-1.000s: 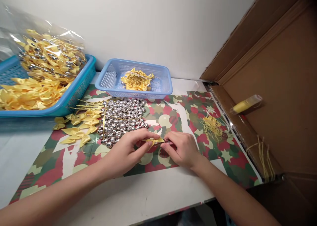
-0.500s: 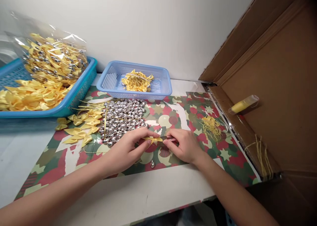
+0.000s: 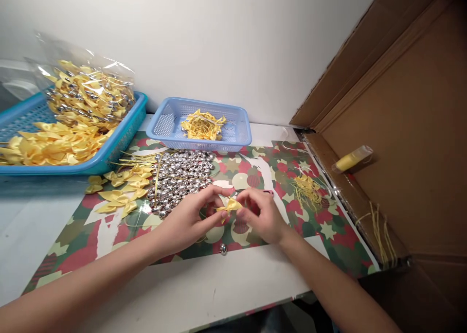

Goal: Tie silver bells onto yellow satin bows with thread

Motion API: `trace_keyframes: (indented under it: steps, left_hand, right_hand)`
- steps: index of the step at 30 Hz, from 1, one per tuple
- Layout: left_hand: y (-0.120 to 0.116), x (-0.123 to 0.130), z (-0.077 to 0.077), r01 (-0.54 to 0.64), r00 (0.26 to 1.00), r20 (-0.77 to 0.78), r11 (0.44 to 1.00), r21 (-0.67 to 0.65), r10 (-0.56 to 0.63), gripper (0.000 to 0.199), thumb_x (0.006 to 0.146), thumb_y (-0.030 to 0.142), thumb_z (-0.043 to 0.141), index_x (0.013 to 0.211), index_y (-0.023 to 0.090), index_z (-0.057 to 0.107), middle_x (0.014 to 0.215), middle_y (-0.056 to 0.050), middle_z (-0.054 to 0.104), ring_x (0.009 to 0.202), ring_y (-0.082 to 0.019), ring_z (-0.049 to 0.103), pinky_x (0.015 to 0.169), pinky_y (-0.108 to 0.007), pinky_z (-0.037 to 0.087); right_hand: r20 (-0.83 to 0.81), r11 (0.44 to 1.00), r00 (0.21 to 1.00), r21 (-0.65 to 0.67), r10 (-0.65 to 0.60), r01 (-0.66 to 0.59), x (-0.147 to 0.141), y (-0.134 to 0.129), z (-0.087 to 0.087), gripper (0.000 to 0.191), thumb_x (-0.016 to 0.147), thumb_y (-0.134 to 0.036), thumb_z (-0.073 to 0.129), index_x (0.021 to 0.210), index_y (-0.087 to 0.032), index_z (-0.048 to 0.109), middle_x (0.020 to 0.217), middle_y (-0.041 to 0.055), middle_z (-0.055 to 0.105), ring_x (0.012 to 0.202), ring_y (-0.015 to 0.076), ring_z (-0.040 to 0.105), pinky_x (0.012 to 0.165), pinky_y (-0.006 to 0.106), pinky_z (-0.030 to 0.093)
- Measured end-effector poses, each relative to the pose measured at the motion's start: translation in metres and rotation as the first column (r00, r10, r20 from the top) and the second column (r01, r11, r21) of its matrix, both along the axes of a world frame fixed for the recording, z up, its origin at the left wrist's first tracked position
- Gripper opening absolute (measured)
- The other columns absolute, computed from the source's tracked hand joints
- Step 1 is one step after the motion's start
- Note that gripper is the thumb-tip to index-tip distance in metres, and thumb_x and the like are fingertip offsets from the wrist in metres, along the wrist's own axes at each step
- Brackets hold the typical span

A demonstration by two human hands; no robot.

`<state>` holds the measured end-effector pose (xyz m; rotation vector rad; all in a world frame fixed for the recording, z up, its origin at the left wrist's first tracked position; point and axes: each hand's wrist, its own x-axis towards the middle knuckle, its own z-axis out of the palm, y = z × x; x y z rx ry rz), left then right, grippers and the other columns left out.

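Note:
A yellow ribbon bow (image 3: 230,205) is held up between my two hands, just above the patterned sheet. My left hand (image 3: 193,219) pinches its left side between thumb and fingers. On the other side, my right hand (image 3: 263,216) has its thumb and fingertips closed at the bow's right end. A small dark, reddish tool end (image 3: 269,192) pokes out behind the right hand; the rest of it is hidden. One silver bell-like bead (image 3: 223,249) lies below the hands, near the sheet's front edge.
Many silver beads (image 3: 182,177) lie massed left of centre, beside loose yellow bows (image 3: 122,197). A small blue basket (image 3: 160,141) and a larger one (image 3: 124,146) hold bows. Yellow thread scraps (image 3: 308,189) lie right, near a cardboard wall (image 3: 408,129) with a tube (image 3: 353,159).
My right hand has moved its fingertips onto the bow, and the dark tool earlier at its fingertips now shows behind the hand. The bow has turned. The single bead has shifted slightly.

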<state>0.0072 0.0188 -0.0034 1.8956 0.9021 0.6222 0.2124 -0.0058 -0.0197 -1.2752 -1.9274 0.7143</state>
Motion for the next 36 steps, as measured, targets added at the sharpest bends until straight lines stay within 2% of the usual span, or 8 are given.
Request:
trace_keyframes:
  steps: [4, 9, 13, 17, 21, 23, 29, 36]
  left_hand:
    - [-0.002, 0.001, 0.001, 0.009, 1.000, -0.006, 0.998, 0.056, -0.008, 0.024, 0.089, 0.032, 0.052, 0.111, 0.021, 0.054, 0.078, 0.001, 0.061, 0.068, -0.012, 0.057, 0.063, -0.024, 0.047]
    - [-0.003, 0.002, 0.005, 0.034, 0.997, 0.068, 0.998, 0.043, -0.037, 0.014, 0.090, 0.030, 0.053, 0.099, 0.020, 0.055, 0.081, 0.000, 0.058, 0.071, -0.012, 0.056, 0.065, -0.024, 0.048]
    - [-0.003, -0.003, 0.001, -0.078, 0.993, 0.102, 0.977, 0.197, 0.059, 0.018, 0.087, 0.030, 0.058, 0.103, 0.022, 0.054, 0.095, -0.004, 0.060, 0.088, -0.016, 0.058, 0.078, -0.030, 0.049]
    - [-0.002, -0.010, -0.006, -0.422, 0.896, 0.304, 0.837, 0.350, 0.324, 0.031, 0.082, 0.034, 0.064, 0.108, 0.024, 0.051, 0.107, -0.007, 0.054, 0.100, -0.021, 0.053, 0.085, -0.034, 0.047]
    - [-0.005, -0.007, -0.005, -0.223, 0.961, 0.222, 0.934, 0.278, 0.163, 0.023, 0.082, 0.036, 0.064, 0.100, 0.022, 0.058, 0.097, -0.006, 0.058, 0.091, -0.019, 0.056, 0.077, -0.032, 0.049]
    - [-0.008, -0.003, -0.004, -0.185, 0.964, 0.237, 0.948, 0.260, 0.123, 0.015, 0.084, 0.032, 0.063, 0.094, 0.021, 0.063, 0.091, -0.005, 0.062, 0.086, -0.018, 0.058, 0.075, -0.031, 0.050]
    - [-0.013, 0.000, -0.008, -0.276, 0.947, 0.265, 0.879, 0.388, 0.180, 0.007, 0.083, 0.024, 0.064, 0.079, 0.020, 0.069, 0.076, -0.004, 0.065, 0.071, -0.015, 0.060, 0.064, -0.028, 0.050]
    - [-0.016, -0.002, -0.003, -0.354, 0.935, 0.211, 0.746, 0.564, 0.285, 0.011, 0.080, 0.022, 0.060, 0.070, 0.023, 0.064, 0.068, -0.002, 0.064, 0.064, -0.015, 0.057, 0.061, -0.031, 0.048]
  right_hand:
    - [-0.230, 0.978, 0.972, -0.191, 0.041, -0.087, -0.014, -0.010, 0.002, 0.034, 0.093, -0.038, 0.045, 0.065, -0.019, 0.049, 0.053, -0.0037, 0.049, 0.050, 0.0094, 0.045, 0.052, 0.023, 0.038]
    - [-0.411, 0.984, 0.910, -0.177, -0.053, -0.023, -0.016, -0.015, -0.004, 0.036, 0.093, -0.039, 0.047, 0.063, -0.018, 0.049, 0.055, -0.0038, 0.045, 0.049, 0.0084, 0.042, 0.048, 0.022, 0.035]
    - [-0.310, 0.997, 0.950, 0.083, 0.031, -0.006, -0.014, -0.014, -0.007, 0.032, 0.094, -0.036, 0.045, 0.070, -0.019, 0.057, 0.058, -0.0013, 0.055, 0.056, 0.0112, 0.050, 0.057, 0.025, 0.041]
    - [-0.114, 0.935, 0.992, 0.356, 0.050, -0.006, -0.009, -0.012, -0.010, 0.026, 0.095, -0.030, 0.044, 0.081, -0.020, 0.064, 0.068, 0.0027, 0.066, 0.063, 0.0139, 0.057, 0.063, 0.029, 0.041]
    - [-0.016, 0.870, 1.000, 0.492, 0.026, -0.015, -0.005, -0.011, -0.013, 0.021, 0.093, -0.020, 0.046, 0.091, -0.022, 0.067, 0.071, 0.0020, 0.069, 0.064, 0.0139, 0.059, 0.061, 0.030, 0.037]
    - [0.041, 0.867, 0.999, 0.496, 0.024, -0.041, -0.005, -0.011, -0.013, 0.024, 0.093, -0.017, 0.045, 0.095, -0.023, 0.068, 0.069, 0.0011, 0.068, 0.063, 0.0137, 0.059, 0.061, 0.031, 0.035]
    - [-0.026, 0.875, 0.997, 0.478, -0.075, 0.078, -0.016, -0.015, -0.003, 0.026, 0.084, -0.040, 0.060, 0.101, -0.021, 0.066, 0.082, 0.0055, 0.067, 0.074, 0.0191, 0.057, 0.069, 0.035, 0.042]
    - [-0.096, 0.848, 0.986, 0.502, -0.139, 0.169, -0.022, -0.019, -0.003, 0.015, 0.090, -0.019, 0.051, 0.085, -0.022, 0.065, 0.069, 0.0022, 0.063, 0.067, 0.0162, 0.055, 0.066, 0.033, 0.041]
